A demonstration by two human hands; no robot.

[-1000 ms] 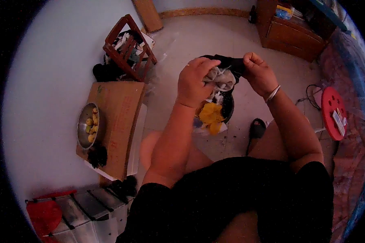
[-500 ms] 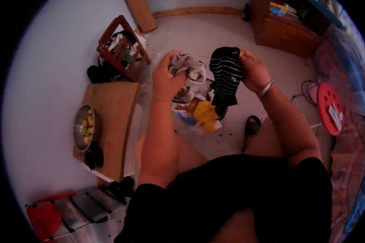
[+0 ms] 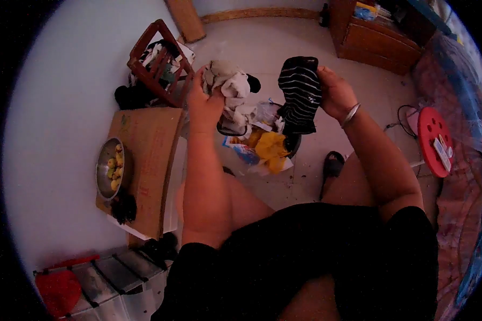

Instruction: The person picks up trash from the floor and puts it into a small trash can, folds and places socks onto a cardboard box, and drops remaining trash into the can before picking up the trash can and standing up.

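My left hand (image 3: 204, 107) is closed round a crumpled bunch of whitish and grey socks (image 3: 235, 88); a dark piece pokes out at the bunch's right side. In my right hand (image 3: 336, 93), pinched at its upper edge, hangs a black sock with thin white stripes (image 3: 300, 93). A silvery bangle (image 3: 351, 114) circles that wrist. Beneath both hands stands a full trash bin, its dark rim (image 3: 293, 144) partly hidden by a yellow wrapper (image 3: 272, 150), clear plastic and blue-and-white packaging (image 3: 242, 151).
At the left, a cardboard box (image 3: 150, 160) bears a metal bowl (image 3: 98, 174) of yellowish fruit. Behind it a dark red wooden chair (image 3: 160, 69) holds clothes. A red stool (image 3: 426, 136) is at the right, a wooden cabinet (image 3: 375, 45) at the back right.
My left hand has moved left and slightly away with the light socks, and a dark piece now shows beside them. The striped sock has risen slightly in my right hand.
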